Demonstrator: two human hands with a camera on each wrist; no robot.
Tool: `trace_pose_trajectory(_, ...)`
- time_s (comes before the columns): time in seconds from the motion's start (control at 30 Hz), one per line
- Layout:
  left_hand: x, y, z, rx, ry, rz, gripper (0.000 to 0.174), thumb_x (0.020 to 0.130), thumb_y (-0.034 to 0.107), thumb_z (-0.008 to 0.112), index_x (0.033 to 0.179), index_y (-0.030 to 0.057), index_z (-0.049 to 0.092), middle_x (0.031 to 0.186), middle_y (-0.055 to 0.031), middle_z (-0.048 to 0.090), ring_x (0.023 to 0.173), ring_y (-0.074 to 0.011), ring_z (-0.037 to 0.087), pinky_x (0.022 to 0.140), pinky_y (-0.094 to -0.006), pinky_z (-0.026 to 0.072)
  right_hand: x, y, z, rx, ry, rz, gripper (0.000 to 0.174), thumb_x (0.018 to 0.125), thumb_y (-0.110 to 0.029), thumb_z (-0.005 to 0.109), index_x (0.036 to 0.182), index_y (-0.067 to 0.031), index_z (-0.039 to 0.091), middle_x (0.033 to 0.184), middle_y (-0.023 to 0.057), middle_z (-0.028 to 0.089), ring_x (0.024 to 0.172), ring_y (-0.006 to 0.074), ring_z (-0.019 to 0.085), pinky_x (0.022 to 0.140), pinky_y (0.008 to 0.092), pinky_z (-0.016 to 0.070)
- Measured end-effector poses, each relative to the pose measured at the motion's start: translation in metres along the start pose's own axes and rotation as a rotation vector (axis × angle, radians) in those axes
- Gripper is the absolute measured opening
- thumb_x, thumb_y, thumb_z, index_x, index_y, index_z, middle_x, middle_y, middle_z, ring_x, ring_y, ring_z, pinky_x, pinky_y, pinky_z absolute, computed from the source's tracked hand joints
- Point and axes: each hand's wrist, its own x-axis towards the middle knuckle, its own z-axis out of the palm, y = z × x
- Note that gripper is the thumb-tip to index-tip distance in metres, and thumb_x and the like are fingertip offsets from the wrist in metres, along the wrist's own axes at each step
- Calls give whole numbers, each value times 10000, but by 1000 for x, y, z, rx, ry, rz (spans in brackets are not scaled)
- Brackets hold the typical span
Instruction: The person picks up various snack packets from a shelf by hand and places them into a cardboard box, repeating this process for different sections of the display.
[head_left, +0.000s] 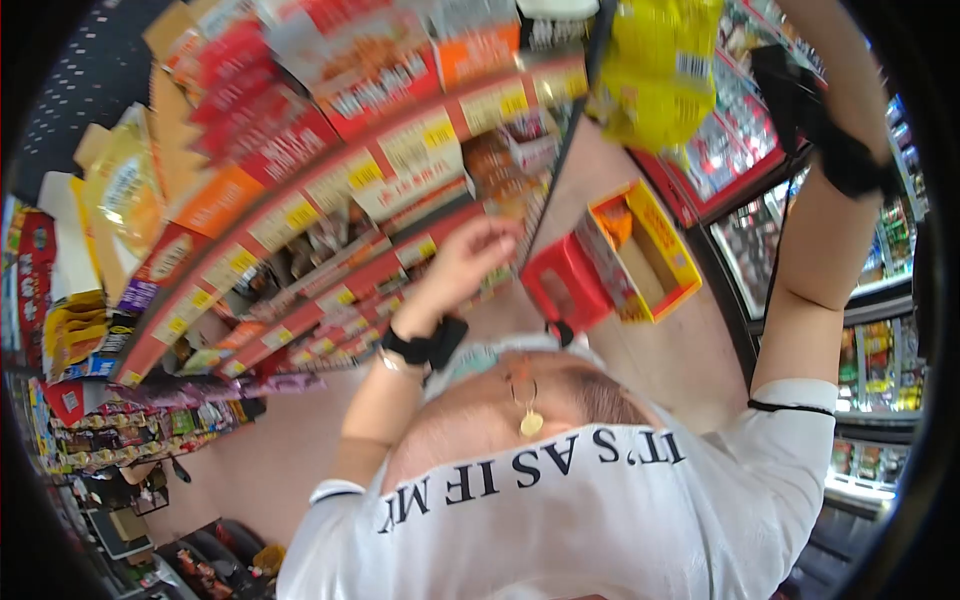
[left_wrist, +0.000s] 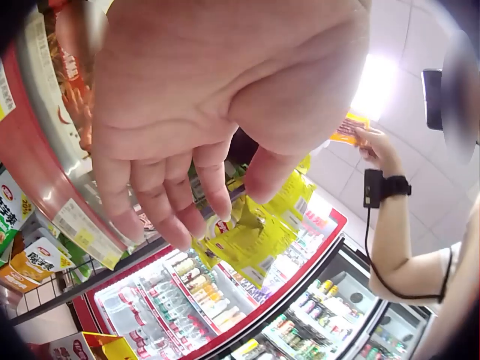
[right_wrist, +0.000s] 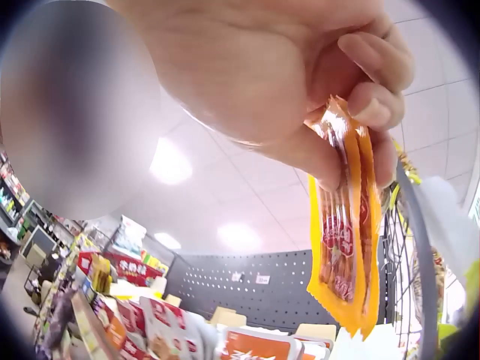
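In the head view my left hand (head_left: 470, 262) is beside the shelf edge with its price labels (head_left: 345, 180). The left wrist view shows this hand (left_wrist: 225, 112) palm to the camera, fingers loosely extended and holding nothing; yellow bags (left_wrist: 259, 232) hang behind the fingertips. My right hand (right_wrist: 300, 82) pinches the top of an orange-edged packet (right_wrist: 341, 247) with reddish-brown sticks inside, which hangs down from the fingers. The left wrist view also shows the raised right hand (left_wrist: 381, 148) with the packet (left_wrist: 349, 129). Only the right arm shows in the head view, its hand out of frame.
Snack packets (head_left: 370, 60) fill the shelves on the left. A yellow and red box (head_left: 645, 255) and a red object (head_left: 570, 285) stand beyond the shelf end. Yellow bags (head_left: 660, 70) hang nearby. Drink coolers (head_left: 875, 370) line the right. A pegboard (right_wrist: 217, 281) backs the shelf.
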Motion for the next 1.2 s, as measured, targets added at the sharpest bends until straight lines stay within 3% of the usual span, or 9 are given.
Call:
trace_pose_trajectory(0.07, 8, -1, 5, 47, -36, 17, 307, 902, 226, 561, 1125, 15, 546, 1048, -27, 585, 955, -104, 536, 839, -260, 440, -36, -7, -18, 256, -119, 333, 231, 885, -142, 521, 1016, 48, 537, 744, 111, 597, 636, 163, 548, 572, 277, 447)
trace_pose_trajectory(0.13, 17, -4, 10, 22, -95, 46, 328, 915, 264, 537, 1131, 19, 554, 1048, -37, 593, 962, -117, 541, 854, -268, 432, -135, 92, -43, 353, -327, 561, 414, 829, -249, 611, 1180, -34, 559, 1001, 74, 653, 912, 160, 621, 835, 316, 460)
trace_pose_trajectory(0.2, 24, -5, 21, -34, -104, 43, 355, 925, 300, 510, 1132, 15, 557, 1061, -51, 597, 982, -133, 548, 871, -278, 427, -141, 56, -35, 360, -539, 845, 424, 858, -324, 603, 1199, -74, 562, 974, -2, 624, 796, 56, 540, 737, 206, 390)
trace_pose_trajectory(0.27, 29, -5, 32, -21, -145, -4, 419, 938, 364, 463, 1151, 14, 549, 1093, -69, 590, 1011, -154, 554, 875, -283, 430, -178, 45, -22, 660, -694, 897, 359, 857, -273, 610, 1150, -68, 574, 878, -36, 622, 667, -7, 478, 561, 136, 329)
trace_pose_trajectory(0.33, 40, -9, 48, -108, -251, -69, 503, 947, 432, 399, 1184, 9, 530, 1090, -88, 591, 1034, -169, 553, 886, -284, 431, -212, 23, -7, 780, -836, 1042, 325, 855, -234, 613, 1128, -62, 574, 849, -25, 625, 565, -5, 440, 483, 130, 320)
trace_pose_trajectory(0.47, 56, -29, 83, -316, -468, -328, 650, 919, 544, 358, 1234, -9, 490, 1097, -135, 592, 1004, -186, 587, 854, -303, 476, -272, -6, 27, 1098, -957, 1116, 273, 851, -168, 618, 1051, 13, 578, 813, -11, 589, 659, 26, 495, 560, 189, 410)
trace_pose_trajectory(0.57, 65, -37, 103, -230, -543, -459, 684, 908, 565, 354, 1203, -35, 498, 1102, -142, 591, 954, -181, 611, 743, -284, 536, -317, -13, 42, 1098, -866, 1173, 246, 858, -162, 610, 1039, 1, 576, 798, -7, 584, 630, 19, 484, 549, 189, 414)
trace_pose_trajectory(0.63, 72, -47, 118, -191, -521, -540, 623, 921, 524, 367, 1167, -29, 519, 1060, -130, 608, 893, -174, 631, 651, -265, 559, -341, -10, 45, 1215, -810, 1402, 228, 858, -168, 611, 1032, -26, 570, 784, -8, 590, 586, 15, 488, 521, 173, 420)
trace_pose_trajectory(1.2, 155, -157, 236, -124, -178, -741, 340, 952, 348, 430, 1114, 67, 533, 946, -26, 625, 813, -72, 615, 629, -250, 524, -496, 75, 72, 1494, -409, 1913, 253, 836, -215, 651, 988, -23, 585, 820, 30, 643, 589, 52, 575, 459, 164, 424)
